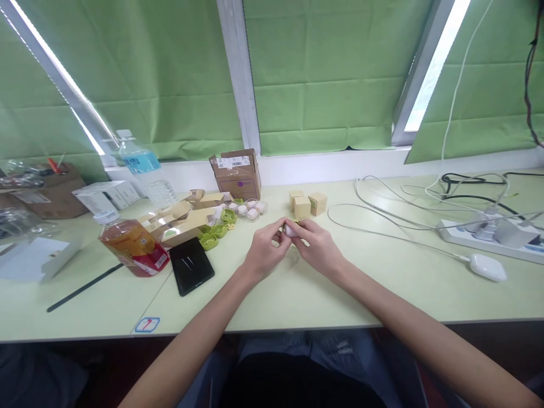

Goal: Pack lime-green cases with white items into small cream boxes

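Both hands meet above the middle of the table, fingertips pinched round a small pale pinkish piece (290, 231) with a bit of yellow-green at its top. My left hand (267, 249) grips it from the left and my right hand (318, 246) from the right; the fingers hide most of it. Just beyond them stand small tan boxes (302, 207). To the left lie green plastic cases (208, 241), with pale round pieces in clear packaging (252, 213) behind them. Opened cardboard packaging (187, 226) is heaped beside the cases.
Left of the hands are a black phone (192, 266), a tea bottle (134, 246) and a water bottle (147, 170). A cardboard box (238, 178) stands at the back. White cables, a power strip (488, 241) and a white charger (488, 267) lie right.
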The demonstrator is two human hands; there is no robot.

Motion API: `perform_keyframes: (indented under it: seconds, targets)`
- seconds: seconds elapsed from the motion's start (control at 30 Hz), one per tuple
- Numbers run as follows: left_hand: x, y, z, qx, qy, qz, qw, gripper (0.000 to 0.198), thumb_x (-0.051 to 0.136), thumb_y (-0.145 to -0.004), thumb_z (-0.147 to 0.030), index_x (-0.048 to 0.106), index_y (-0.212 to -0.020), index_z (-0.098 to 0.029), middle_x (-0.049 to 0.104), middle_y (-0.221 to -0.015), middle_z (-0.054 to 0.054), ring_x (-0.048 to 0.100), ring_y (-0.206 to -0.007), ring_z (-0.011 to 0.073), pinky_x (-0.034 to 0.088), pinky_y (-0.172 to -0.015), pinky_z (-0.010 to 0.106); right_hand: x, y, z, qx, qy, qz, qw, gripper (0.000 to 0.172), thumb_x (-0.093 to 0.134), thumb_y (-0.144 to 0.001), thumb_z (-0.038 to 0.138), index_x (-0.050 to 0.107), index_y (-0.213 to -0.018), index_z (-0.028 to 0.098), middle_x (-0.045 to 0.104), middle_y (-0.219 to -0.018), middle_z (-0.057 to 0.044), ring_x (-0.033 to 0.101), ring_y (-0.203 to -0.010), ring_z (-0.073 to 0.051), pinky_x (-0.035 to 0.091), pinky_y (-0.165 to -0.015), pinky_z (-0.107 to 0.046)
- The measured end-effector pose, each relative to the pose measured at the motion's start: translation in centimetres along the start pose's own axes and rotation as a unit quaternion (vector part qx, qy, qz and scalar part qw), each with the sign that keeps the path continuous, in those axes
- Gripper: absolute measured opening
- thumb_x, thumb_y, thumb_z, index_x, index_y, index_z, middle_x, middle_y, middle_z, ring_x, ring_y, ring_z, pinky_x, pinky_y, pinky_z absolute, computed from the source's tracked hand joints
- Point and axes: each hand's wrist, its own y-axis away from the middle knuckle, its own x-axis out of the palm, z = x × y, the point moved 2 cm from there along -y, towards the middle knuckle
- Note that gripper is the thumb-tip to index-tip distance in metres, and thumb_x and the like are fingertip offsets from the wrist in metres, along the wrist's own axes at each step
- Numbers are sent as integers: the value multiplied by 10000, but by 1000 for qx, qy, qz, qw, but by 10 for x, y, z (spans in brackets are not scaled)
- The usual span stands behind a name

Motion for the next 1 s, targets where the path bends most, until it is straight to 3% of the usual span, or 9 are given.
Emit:
perform_keyframes:
  seconds: [0.37,0.63,0.8,1.0]
  targets:
    - [3,2,3,10,12,1,1000,430,585,-856,-149,688,-1274,-152,758,-1044,76,676,-742,140,591,-714,265,-1,-3,1,75,-100,-13,992,309,622,-956,252,742,-1239,279,659,-898,-74,653,-786,-197,600,-696,-333]
    - [-2,4,1,77,20,0,997,425,594,-899,-142,651,-1320,-140,747,-1077,109,698,-813,159,605,-774,293,-5,0,-2,-1,-12,-20,1000,370,595,-980,218,669,-1338,281,638,-928,-71,653,-821,-188,601,-725,-317]
    - [0,1,-1,10,88,-1,996,479,729,-872,-276,643,-1329,-160,721,-1152,127,699,-860,182,619,-800,324,-12,-2,-5,-32,-16,-27,999,417,588,-983,198,624,-1386,302,637,-1026,-90,667,-915,-204,628,-789,-350]
    - [1,-1,-1,-79,154,-38,984,447,787,-824,-348,712,-1221,-156,738,-1001,84,654,-736,145,598,-701,294,-17,-5,-4,10,-156,6,988,424,619,-979,319,598,-1403,312,650,-1181,-91,684,-1030,-214,674,-880,-399]
